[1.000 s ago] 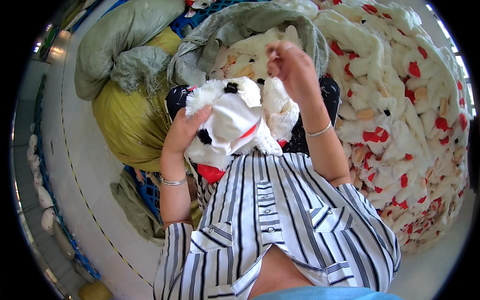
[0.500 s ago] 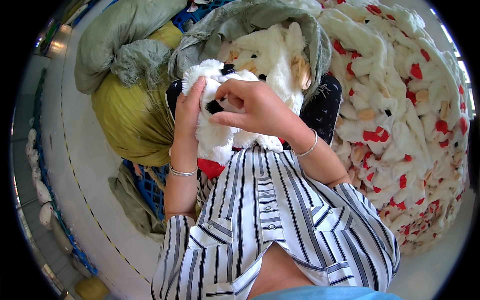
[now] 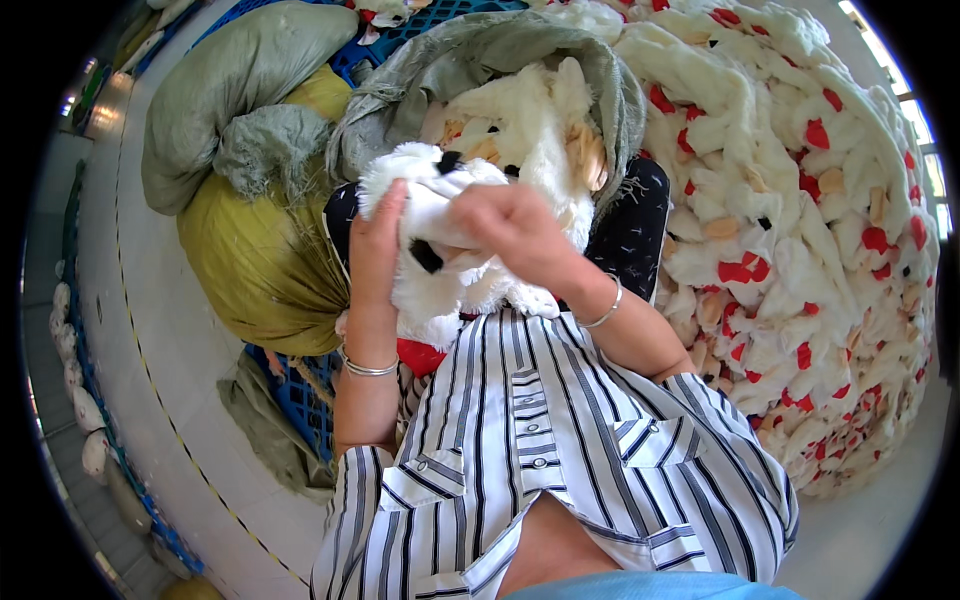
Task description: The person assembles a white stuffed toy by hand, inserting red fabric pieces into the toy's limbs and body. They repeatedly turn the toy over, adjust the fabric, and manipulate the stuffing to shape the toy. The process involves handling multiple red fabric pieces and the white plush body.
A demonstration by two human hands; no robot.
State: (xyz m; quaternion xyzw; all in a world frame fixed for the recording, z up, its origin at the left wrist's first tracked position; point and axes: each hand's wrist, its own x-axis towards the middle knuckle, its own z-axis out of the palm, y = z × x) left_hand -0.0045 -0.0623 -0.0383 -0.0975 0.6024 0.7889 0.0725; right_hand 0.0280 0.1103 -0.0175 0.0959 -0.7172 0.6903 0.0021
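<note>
A white fluffy plush toy piece [image 3: 425, 290] with black patches lies over my lap. My left hand [image 3: 378, 235] grips its left edge, thumb uppermost and fingers mostly hidden behind the fabric. My right hand [image 3: 515, 225] is at the right side of the same plush, fingers curled in and blurred by motion. Whether it pinches anything small is not visible. Just beyond my hands, a grey-green woven sack [image 3: 375, 115] stands with its mouth rolled down, holding more cream plush pieces [image 3: 540, 120].
To the right rises a large heap of white plush pieces [image 3: 780, 330] with red and tan bits. At left sit a stuffed yellow-green sack [image 3: 250, 265] and a grey-green sack [image 3: 240, 70]. Blue plastic crates [image 3: 300, 390] show beneath and behind them. A yellow-black line [image 3: 165, 400] crosses the floor.
My right hand has shifted slightly right and down, its pinched thumb and finger turning into a blurred curl. My left hand keeps its grip on the plush. The whole view has shifted slightly.
</note>
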